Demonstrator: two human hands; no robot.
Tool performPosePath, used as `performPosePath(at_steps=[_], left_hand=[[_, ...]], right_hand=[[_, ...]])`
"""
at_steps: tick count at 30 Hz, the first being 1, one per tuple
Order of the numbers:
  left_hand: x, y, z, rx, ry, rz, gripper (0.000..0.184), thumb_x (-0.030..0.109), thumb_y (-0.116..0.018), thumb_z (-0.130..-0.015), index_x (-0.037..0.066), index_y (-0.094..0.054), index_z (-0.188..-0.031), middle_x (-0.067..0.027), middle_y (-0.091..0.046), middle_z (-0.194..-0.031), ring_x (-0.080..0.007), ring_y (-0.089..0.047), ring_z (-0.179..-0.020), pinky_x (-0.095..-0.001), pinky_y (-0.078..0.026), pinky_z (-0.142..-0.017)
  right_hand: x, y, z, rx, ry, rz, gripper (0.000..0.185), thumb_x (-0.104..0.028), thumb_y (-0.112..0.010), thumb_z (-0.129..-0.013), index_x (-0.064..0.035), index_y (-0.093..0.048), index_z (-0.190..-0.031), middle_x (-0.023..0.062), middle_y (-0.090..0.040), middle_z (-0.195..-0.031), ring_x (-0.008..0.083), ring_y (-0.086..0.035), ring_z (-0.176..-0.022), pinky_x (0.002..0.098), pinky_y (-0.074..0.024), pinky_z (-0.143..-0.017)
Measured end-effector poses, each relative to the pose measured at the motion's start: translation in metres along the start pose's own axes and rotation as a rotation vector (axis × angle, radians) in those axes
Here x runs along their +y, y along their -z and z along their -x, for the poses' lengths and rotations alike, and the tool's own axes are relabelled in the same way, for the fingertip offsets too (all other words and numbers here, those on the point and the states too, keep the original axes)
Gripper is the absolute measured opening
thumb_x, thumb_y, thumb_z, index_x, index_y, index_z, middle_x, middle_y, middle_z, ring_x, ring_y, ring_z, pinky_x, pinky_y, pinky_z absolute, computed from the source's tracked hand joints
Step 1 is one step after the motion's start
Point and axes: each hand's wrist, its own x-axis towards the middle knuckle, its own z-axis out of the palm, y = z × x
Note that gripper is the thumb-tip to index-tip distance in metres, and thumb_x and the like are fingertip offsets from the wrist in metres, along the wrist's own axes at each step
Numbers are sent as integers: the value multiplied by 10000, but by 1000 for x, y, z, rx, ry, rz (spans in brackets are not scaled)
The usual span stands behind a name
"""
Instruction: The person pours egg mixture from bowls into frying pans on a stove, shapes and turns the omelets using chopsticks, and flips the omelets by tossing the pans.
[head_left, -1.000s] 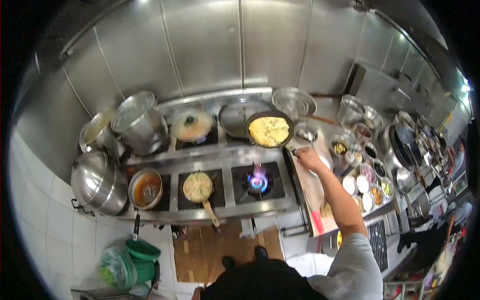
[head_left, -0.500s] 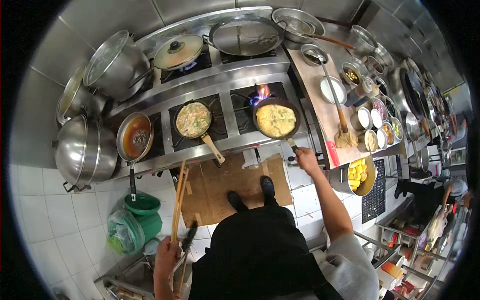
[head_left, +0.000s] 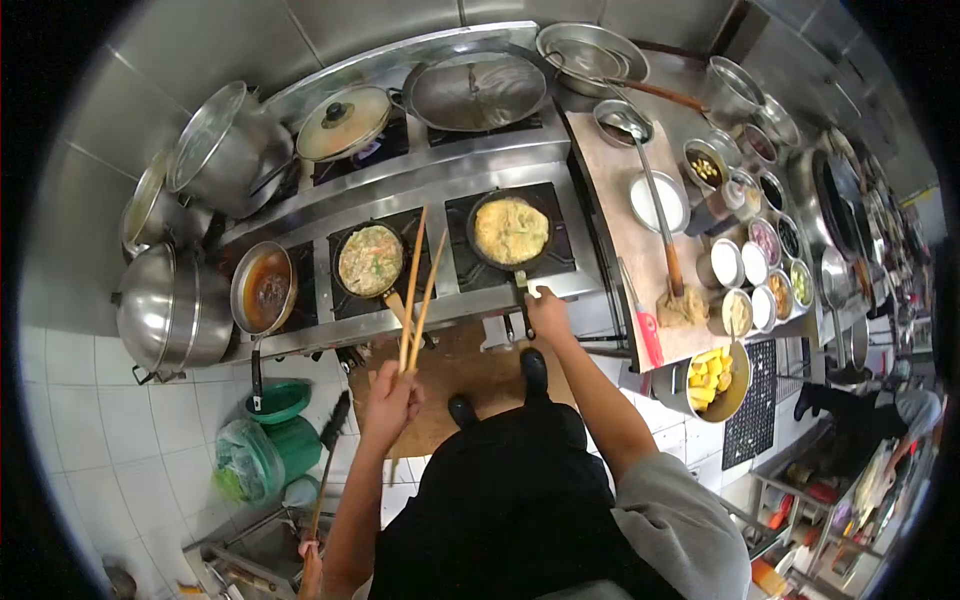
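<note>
My left hand (head_left: 392,404) is closed round a pair of long wooden chopsticks (head_left: 428,290), their tips pointing up over the front of the stove. My right hand (head_left: 546,314) is at the handle of a dark frying pan (head_left: 546,254), fingers closed near its end. In that pan, on the front right burner, lies a round yellow egg-like cake (head_left: 511,231). Left of it, a smaller pan with a mixed pale, green and orange filling (head_left: 370,260) sits on the middle burner, its wooden handle (head_left: 397,309) towards me.
A pan of brown liquid (head_left: 266,289) is at the front left, near large steel pots (head_left: 165,310). Behind stand a lidded pan (head_left: 344,124) and a wide pan (head_left: 477,92). On the right are a board (head_left: 612,180), small tubs and a pot of yellow pieces (head_left: 709,381). A co-worker (head_left: 860,420) stands far right.
The right-hand pan went from the back to the front and now sits on the burner. My left hand rose with the chopsticks, from low at the left to before the stove.
</note>
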Motion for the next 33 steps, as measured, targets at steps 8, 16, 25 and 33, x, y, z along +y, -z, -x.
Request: performPosePath(at_steps=[8,16,25,33], left_hand=[[0,-156,-95,-52,-51,50,165,186,-449,-1045,37,-515,-1070,-76,-609,-776,-135,-573,-529,-270,-463,-419],[0,-95,-129,228,-283,-967,183,134,-474,-975,8,-598,-1021,-252,-644,-859,-465,-648,-786,-522,-520,-684],[0,-50,-186,207,-426,-1420,235,82,-499,-903,-11,-599,-1094,-225,-664,-923,-372,-695,-792,-461,-564,-677],[30,-10,-152,65,-353,-1361,226,143,-521,-927,10,-612,-1087,-211,-656,-852,-410,-667,-808,-515,-537,-693]], right_hand=[[-79,69,39,-467,-166,-826,276,-237,-541,-1004,10,-656,-1043,72,-675,-853,151,-631,-679,298,-536,-626],[-10,147,-58,-265,-28,-156,203,-189,-541,-976,-20,-637,-916,170,-674,-802,293,-675,-667,420,-543,-613],[-6,138,-118,-156,342,620,184,-163,-525,-912,-48,-669,-916,197,-665,-912,388,-685,-807,481,-563,-689],[-38,154,-121,-165,384,579,141,-168,-578,-888,-61,-668,-865,196,-654,-865,393,-657,-796,490,-541,-678]])
